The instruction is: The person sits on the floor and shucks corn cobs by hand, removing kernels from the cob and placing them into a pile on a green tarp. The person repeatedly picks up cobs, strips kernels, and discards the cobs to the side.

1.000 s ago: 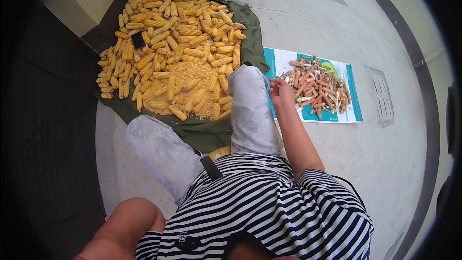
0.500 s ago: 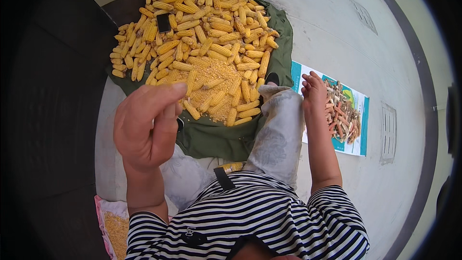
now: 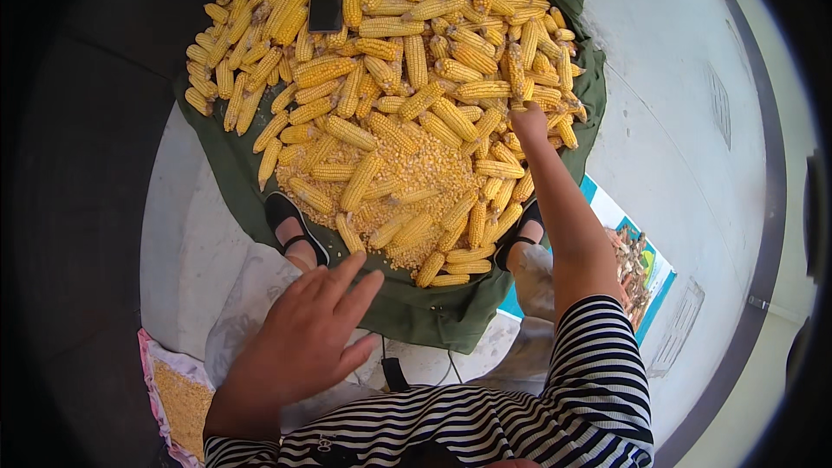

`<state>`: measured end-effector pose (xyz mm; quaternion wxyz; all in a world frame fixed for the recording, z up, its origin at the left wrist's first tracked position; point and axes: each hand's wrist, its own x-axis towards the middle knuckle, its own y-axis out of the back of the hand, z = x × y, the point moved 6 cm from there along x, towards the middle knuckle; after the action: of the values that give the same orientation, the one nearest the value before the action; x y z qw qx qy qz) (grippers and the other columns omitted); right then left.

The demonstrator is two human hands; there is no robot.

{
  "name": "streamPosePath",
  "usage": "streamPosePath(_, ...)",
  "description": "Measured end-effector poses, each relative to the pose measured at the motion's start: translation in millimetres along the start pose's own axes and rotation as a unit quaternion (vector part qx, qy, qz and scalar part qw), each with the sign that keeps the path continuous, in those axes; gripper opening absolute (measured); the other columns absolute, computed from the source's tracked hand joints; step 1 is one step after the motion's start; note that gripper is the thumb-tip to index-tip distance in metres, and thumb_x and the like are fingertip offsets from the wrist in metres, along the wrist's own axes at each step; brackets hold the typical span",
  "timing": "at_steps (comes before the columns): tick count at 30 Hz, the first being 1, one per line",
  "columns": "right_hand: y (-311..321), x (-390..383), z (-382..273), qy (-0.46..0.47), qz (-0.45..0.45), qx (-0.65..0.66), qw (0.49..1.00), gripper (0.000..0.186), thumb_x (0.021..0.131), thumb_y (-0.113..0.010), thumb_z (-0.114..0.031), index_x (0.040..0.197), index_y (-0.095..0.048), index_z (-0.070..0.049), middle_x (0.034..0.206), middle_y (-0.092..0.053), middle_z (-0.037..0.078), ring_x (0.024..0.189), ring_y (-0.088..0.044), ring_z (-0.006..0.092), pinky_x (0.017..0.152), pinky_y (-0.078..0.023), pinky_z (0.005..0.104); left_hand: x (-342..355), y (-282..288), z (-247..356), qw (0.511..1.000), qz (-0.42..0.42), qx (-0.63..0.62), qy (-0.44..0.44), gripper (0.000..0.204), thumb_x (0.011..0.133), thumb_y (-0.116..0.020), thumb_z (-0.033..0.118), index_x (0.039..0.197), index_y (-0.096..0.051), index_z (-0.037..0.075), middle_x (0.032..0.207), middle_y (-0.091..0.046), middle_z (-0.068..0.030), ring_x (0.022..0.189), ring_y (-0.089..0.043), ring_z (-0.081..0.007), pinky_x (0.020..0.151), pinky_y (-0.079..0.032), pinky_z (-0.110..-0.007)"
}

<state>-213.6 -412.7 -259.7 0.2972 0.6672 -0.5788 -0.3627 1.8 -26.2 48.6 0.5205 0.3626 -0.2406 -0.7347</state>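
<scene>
Right fingers (image 3: pixel 527 114) now at knobbly corn (image 3: pixel 516 69)

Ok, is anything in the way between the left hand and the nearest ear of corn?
Nothing visible blocks the left hand from the nearest ear of corn; the black left shoe is beside that path, not across it.

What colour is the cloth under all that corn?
The cloth is dark green; it shows best in the head view, near the feet.
</scene>
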Motion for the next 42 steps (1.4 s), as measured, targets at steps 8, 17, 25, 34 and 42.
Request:
streamPosePath(8,-51,114,-5,-0.056,-0.025,-0.125,0.99,0.04,0.085,-0.06,-0.019,0.118,-0.053,0.002,0.106,-0.062,0.027,0.096,-0.062,0.0391,0.082,-0.05,0.0483,33,18,-39,0.997,-0.029,-0.029,0.062,0.064,0.074,-0.076,0.022,0.128,-0.049,0.0,0.134,-0.048,-0.0233,0.115,-0.052,-0.0382,0.096,-0.043,-0.045)
streamPosePath(17,-65,10,-13,-0.229,-0.132,0.576,0.773,0.01,0.079,-0.054,-0.01,0.088,-0.057,-0.008,0.081,-0.058,0.006,0.067,-0.057,0.0196,0.061,-0.051,0.0303,22,28,-25,0.997,0.077,-0.003,0.022,0.061,0.079,-0.071,0.024,0.13,-0.048,-0.001,0.131,-0.051,-0.0215,0.111,-0.055,-0.036,0.093,-0.045,-0.043)
streamPosePath(25,100,-190,-144,0.002,-0.439,0.569,0.695,0.051,0.076,-0.052,-0.019,0.122,-0.057,0.003,0.102,-0.065,0.016,0.081,-0.061,0.0232,0.065,-0.047,0.0306,5,18,-26,0.944,0.32,-0.071,0.028,0.06,0.086,-0.064,0.019,0.137,-0.041,-0.001,0.126,-0.055,-0.0233,0.101,-0.063,-0.0316,0.08,-0.051,-0.037)
streamPosePath(34,183,-309,-166,0.061,-0.465,0.52,0.714,0.047,0.091,-0.056,-0.036,0.119,-0.056,0.003,0.094,-0.067,0.014,0.071,-0.061,0.0156,0.056,-0.049,0.0263,4,-34,-7,0.846,0.126,-0.516,-0.033,0.046,0.094,-0.058,0.015,0.134,-0.045,-0.004,0.099,-0.065,-0.0116,0.081,-0.067,-0.0138,0.068,-0.054,-0.026)
streamPosePath(42,150,-314,-172,0.023,-0.294,0.749,0.593,0.034,0.084,-0.066,-0.022,0.113,-0.06,-0.004,0.103,-0.067,0.014,0.11,-0.059,0.0271,0.098,-0.046,0.0418,27,-61,4,0.762,0.172,-0.623,-0.02,0.041,0.1,-0.049,0.026,0.126,-0.052,-0.005,0.089,-0.064,-0.0099,0.068,-0.062,-0.0115,0.062,-0.051,-0.023)
